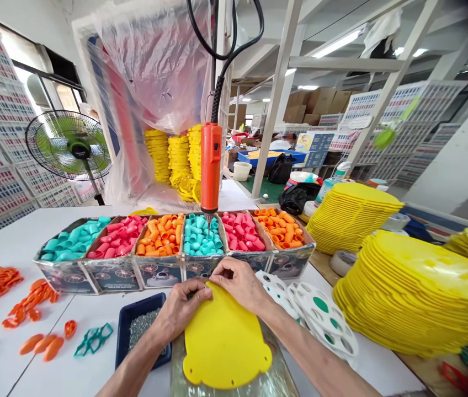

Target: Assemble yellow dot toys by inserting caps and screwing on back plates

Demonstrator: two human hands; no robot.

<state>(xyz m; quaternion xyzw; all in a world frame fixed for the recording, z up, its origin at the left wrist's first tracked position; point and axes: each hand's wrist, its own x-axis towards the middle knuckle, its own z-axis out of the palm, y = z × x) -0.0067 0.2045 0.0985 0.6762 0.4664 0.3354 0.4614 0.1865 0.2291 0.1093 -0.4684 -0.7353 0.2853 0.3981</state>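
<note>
Our left hand (pixel 184 306) and right hand (pixel 238 282) each pinch the narrow far edge of 1 yellow panel (pixel 226 336), over a shiny board (pixel 277 366) on the worktop (pixel 93 380). If we pull unevenly, the panel could skew or slip. We count 1 screwdriver (pixel 211 165), 1 navy tray (pixel 120 336) of screws (pixel 142 328), 6 bins (pixel 161 275) of coloured pieces and 3 smooth orange ovals (pixel 53 349).

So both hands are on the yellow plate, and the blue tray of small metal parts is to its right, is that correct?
Not quite: the head view shows the blue tray of small metal parts left of the yellow plate. The left hand and right hand are on the plate.
</note>
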